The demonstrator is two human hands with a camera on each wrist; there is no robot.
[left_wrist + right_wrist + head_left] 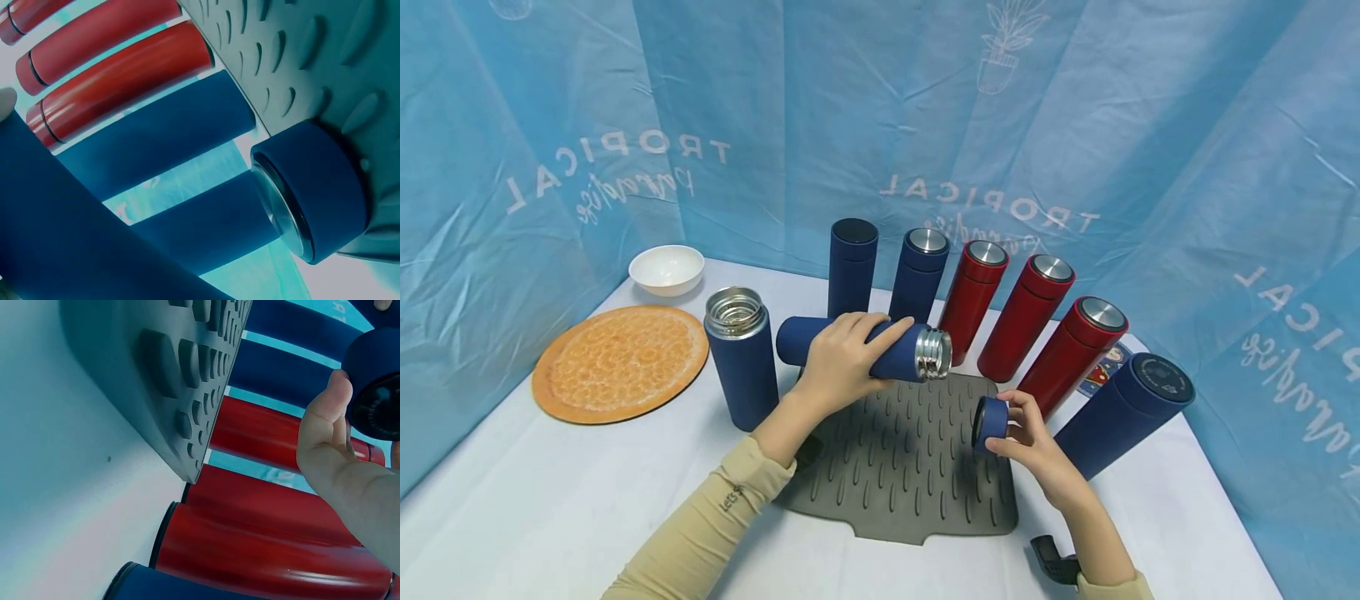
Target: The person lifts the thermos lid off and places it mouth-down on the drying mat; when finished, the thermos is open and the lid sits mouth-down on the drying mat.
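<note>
My left hand (842, 358) grips a blue thermos bottle (895, 354) lying sideways above the mat, its bare metal threaded neck pointing right. The body of this bottle fills the lower left of the left wrist view. Between thumb and fingers, my right hand (1026, 442) pinches a blue bottle cap (992, 421), held on its side over the mat's right part. Left of my left hand stands another blue bottle (741, 367) without its cap, its steel mouth facing up. On the grey ridged mat (887, 500), a second blue cap (319, 194) shows in the left wrist view.
Behind the mat stand blue bottles (853, 275) and red bottles (1011, 321), all capped, in a curved row. One blue capped bottle (1120, 421) is at the right. A round pizza-patterned board (625, 358) and a white bowl (667, 271) are at the left. Blue curtains surround the table.
</note>
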